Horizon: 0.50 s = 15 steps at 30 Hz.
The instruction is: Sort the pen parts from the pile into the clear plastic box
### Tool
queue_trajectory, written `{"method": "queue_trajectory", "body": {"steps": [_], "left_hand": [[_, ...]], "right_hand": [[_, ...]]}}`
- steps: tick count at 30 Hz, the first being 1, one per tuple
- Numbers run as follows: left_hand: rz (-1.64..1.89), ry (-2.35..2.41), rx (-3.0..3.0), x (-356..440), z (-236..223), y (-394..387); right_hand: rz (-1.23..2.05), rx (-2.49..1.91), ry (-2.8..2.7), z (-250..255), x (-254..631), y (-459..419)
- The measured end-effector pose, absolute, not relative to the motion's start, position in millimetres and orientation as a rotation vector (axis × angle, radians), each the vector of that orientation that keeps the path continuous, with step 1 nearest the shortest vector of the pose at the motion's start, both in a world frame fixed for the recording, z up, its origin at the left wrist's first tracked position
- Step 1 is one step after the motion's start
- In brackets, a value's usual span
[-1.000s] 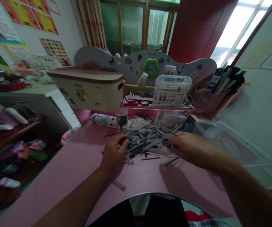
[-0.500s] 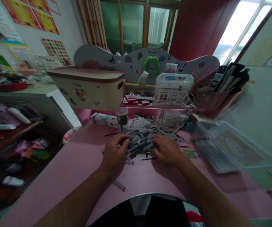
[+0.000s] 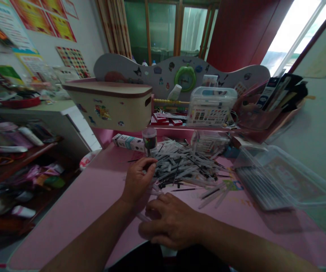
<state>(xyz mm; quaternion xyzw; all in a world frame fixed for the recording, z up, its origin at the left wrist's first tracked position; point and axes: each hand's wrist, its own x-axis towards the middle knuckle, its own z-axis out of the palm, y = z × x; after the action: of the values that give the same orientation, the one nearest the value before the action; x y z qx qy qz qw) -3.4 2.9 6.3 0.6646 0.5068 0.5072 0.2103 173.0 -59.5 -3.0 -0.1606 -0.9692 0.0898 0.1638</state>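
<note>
- Done, as judged: a row of sticks (image 3: 260, 185) is laid side by side in the clear box (image 3: 276, 208), lid (image 3: 296, 177) opened out to the right.
- Remaining: a big pile (image 3: 180, 162) is heaped loose mid-desk (image 3: 75, 219); a few strays (image 3: 212, 191) are scattered between pile and box.
- Left hand (image 3: 139, 181): fingers curled at the pile's near-left edge; anything gripped cannot be told.
- Right hand (image 3: 174, 221): fingers bent low by a clear tube (image 3: 142, 217); grip on it can't be confirmed.
- Labels: print is seen on case (image 3: 211, 107) and carton (image 3: 129, 142), too small to be read; no brand made out.
</note>
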Motion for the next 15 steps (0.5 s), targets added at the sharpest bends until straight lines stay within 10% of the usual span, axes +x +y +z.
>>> {"method": "queue_trajectory", "body": {"steps": [15], "left_hand": [[1.205, 1.266, 1.953, -2, 12, 1]], "right_hand": [[0.612, -0.923, -2.161, -7, 197, -27]]}}
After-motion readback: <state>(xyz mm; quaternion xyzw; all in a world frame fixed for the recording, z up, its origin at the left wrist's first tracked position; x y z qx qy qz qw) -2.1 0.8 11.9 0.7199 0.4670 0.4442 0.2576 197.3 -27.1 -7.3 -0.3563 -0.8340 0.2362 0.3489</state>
